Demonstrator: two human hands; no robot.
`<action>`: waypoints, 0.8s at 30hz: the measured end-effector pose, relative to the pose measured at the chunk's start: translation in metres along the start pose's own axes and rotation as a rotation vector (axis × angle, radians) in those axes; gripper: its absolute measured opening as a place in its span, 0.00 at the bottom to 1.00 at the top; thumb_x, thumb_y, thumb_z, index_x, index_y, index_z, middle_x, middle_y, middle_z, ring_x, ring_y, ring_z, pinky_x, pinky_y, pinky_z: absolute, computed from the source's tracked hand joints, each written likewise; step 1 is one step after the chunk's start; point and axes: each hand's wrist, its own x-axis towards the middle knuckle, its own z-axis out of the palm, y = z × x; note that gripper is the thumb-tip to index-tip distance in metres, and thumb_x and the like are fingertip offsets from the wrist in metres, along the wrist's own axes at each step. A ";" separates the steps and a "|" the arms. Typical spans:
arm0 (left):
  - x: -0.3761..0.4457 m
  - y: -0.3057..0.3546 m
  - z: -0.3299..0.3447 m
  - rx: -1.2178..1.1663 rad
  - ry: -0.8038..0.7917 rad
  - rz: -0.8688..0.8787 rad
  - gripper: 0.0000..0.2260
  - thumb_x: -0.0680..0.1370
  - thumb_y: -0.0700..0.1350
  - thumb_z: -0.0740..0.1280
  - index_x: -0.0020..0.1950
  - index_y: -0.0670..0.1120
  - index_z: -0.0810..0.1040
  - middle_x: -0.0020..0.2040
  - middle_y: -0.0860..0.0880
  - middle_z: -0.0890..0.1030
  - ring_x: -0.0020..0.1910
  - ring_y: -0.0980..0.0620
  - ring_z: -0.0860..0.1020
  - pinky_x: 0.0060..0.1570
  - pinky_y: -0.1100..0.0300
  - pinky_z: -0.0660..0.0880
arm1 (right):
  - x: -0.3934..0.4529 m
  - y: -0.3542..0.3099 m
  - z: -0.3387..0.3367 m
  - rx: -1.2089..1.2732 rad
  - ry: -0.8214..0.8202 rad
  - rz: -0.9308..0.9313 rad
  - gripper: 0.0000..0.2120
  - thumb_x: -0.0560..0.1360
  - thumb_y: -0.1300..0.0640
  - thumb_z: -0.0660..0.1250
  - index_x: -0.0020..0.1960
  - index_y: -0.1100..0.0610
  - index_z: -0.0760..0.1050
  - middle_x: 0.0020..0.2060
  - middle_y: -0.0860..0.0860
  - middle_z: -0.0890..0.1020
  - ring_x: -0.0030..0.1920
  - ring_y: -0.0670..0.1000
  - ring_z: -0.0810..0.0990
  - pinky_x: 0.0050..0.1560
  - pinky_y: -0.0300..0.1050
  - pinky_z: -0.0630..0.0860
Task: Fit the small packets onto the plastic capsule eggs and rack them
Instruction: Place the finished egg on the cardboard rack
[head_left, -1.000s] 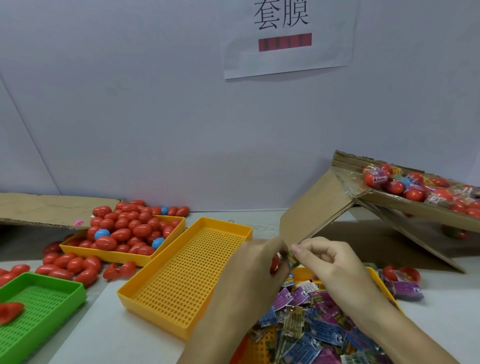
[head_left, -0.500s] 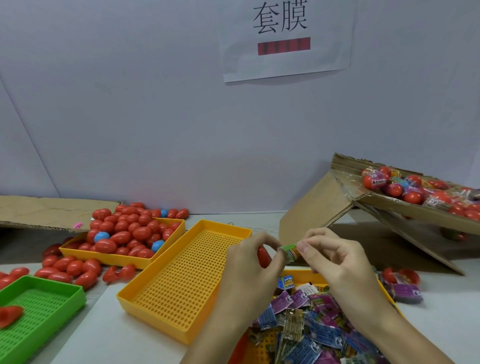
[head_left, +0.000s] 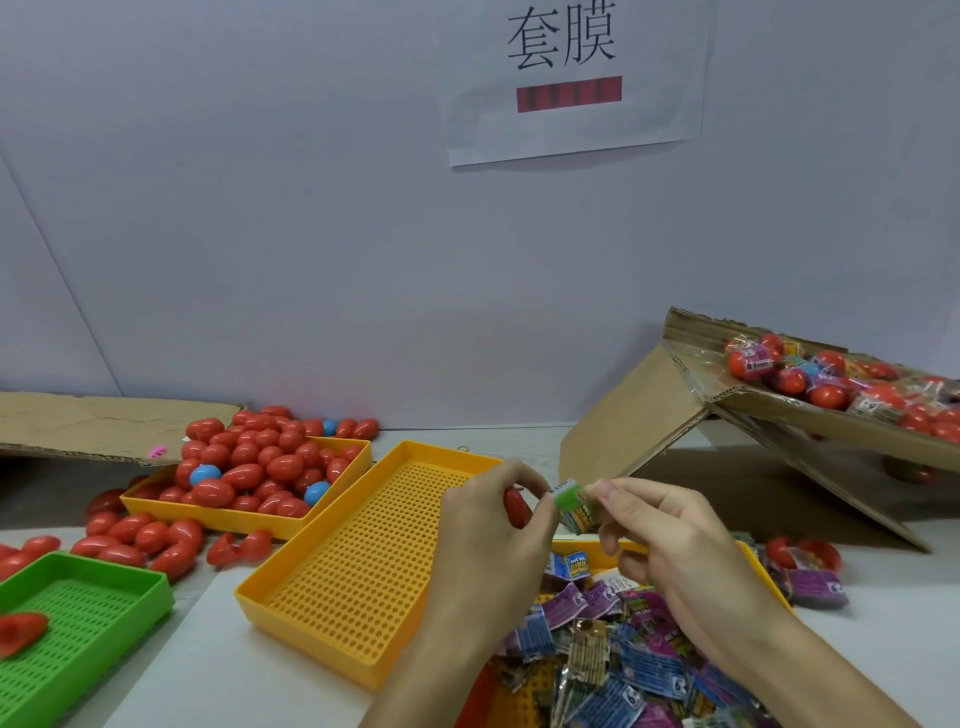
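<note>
Since half a second ago the right hand (head_left: 670, 540) is drawing a touch away toward three o'clock, and the green packet (head_left: 574, 505) it pinches is opening into a wider tube than before, its mouth now facing the left hand (head_left: 493, 540); trays and piles are staying put.

A pale wall is filling the upper view, carrying a paper sign (head_left: 576, 78) at twelve o'clock. Below it a white table (head_left: 208, 670) is running across. At two o'clock a cardboard ramp (head_left: 649, 421) is sloping up, holding wrapped eggs (head_left: 831, 384). At six o'clock an empty yellow perforated tray (head_left: 358, 561) is lying; at nine o'clock a second yellow tray (head_left: 228, 514) is brimming with red capsule eggs (head_left: 254, 467) and a few blue ones, more spilling around it. A green tray (head_left: 88, 613) is sitting at eight o'clock. At five o'clock loose packets (head_left: 623, 654) are heaping in another yellow tray.

Both forearms are reaching in from the bottom. The left hand is curling around one red egg (head_left: 515, 506), thumb over it. The right is nipping the green packet between thumb and forefinger, just beside that egg, not yet over it
</note>
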 end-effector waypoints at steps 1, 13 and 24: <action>0.000 0.000 0.000 -0.007 -0.006 -0.005 0.09 0.76 0.42 0.71 0.38 0.53 0.78 0.30 0.49 0.77 0.25 0.54 0.72 0.27 0.55 0.74 | 0.000 0.000 0.000 0.009 -0.017 0.023 0.17 0.71 0.44 0.67 0.44 0.58 0.85 0.33 0.54 0.72 0.37 0.55 0.67 0.31 0.41 0.63; -0.001 -0.002 0.003 0.012 -0.092 0.027 0.07 0.77 0.48 0.71 0.39 0.52 0.80 0.31 0.49 0.79 0.34 0.51 0.76 0.33 0.58 0.74 | 0.003 0.002 -0.003 0.103 0.068 0.083 0.12 0.66 0.48 0.71 0.42 0.55 0.85 0.32 0.51 0.77 0.38 0.47 0.74 0.36 0.42 0.69; -0.002 -0.002 -0.003 -0.132 -0.314 -0.218 0.09 0.75 0.57 0.67 0.47 0.54 0.73 0.34 0.57 0.74 0.32 0.57 0.73 0.34 0.57 0.75 | 0.008 0.010 -0.007 0.044 0.247 0.115 0.07 0.77 0.54 0.69 0.46 0.55 0.84 0.31 0.52 0.76 0.34 0.49 0.72 0.31 0.43 0.68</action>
